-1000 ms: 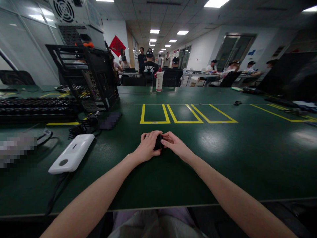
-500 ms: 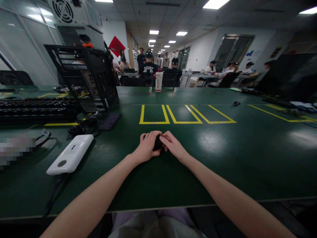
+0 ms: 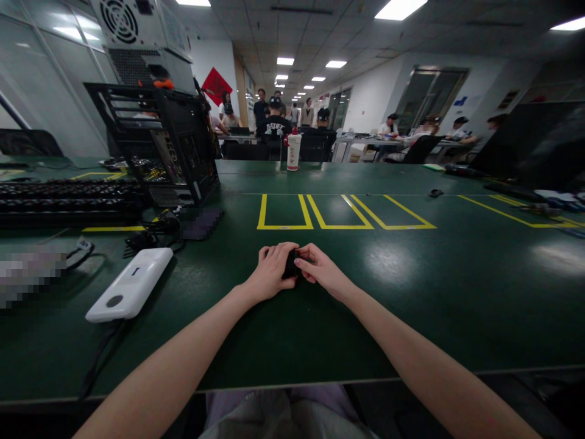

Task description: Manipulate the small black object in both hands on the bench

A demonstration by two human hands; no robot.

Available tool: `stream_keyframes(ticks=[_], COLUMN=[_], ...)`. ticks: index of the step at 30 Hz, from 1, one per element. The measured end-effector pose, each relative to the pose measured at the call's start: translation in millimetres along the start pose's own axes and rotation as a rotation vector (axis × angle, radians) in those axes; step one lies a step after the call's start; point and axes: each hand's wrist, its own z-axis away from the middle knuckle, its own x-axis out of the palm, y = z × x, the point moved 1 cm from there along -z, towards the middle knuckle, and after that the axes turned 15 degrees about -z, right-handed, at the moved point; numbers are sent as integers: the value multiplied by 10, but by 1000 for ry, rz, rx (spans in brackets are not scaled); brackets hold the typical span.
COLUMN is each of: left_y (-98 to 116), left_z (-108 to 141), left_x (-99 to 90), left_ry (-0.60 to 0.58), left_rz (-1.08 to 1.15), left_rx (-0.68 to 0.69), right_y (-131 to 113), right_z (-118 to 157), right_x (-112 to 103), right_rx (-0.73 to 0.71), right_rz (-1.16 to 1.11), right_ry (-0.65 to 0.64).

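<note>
Left hand (image 3: 274, 269) grips small black rounded object (image 3: 290, 266), material unclear, apparently bracing it; right hand (image 3: 320, 271) pinches the object's right edge, fingers closed, presumably for control

Bare hands (image 3: 273, 271) and bare forearms (image 3: 201, 341) mark the wearer, dressed in a dull gray-beige garment (image 3: 278, 411), creased in soft folds, with muted purple legwear (image 3: 322, 397) showing beside the rumpled cloth.

The green counter (image 3: 411, 317) carries yellow tape outlines (image 3: 346, 227) towards one o'clock and a white cup (image 3: 293, 153) at twelve. A white device (image 3: 132, 283) lies at nine, a black computer case (image 3: 185, 146) at ten.
</note>
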Motion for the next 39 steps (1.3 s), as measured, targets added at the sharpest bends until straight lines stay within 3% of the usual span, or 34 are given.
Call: stream_keyframes(ticks=[6,15,23,31,39], left_y=[-5,2,-7,-6,-13], left_z=[2,1,-1,-1,-4], left_x=[11,16,27,14,17], left_ry=[12,21,14,7,7], left_rz=[3,-12,-7,-3,1], left_rx=[-12,-12,-24,-21,-18], right_y=[-71,-37,-86,-43,-110], right_z=[55,-4,67,17,68], right_x=[-2,37,8,22,27], right_rx=[-1,34,43,33,43], right_rz=[49,4,-2,21,22], right_ry=[-24,85,-15,63,0])
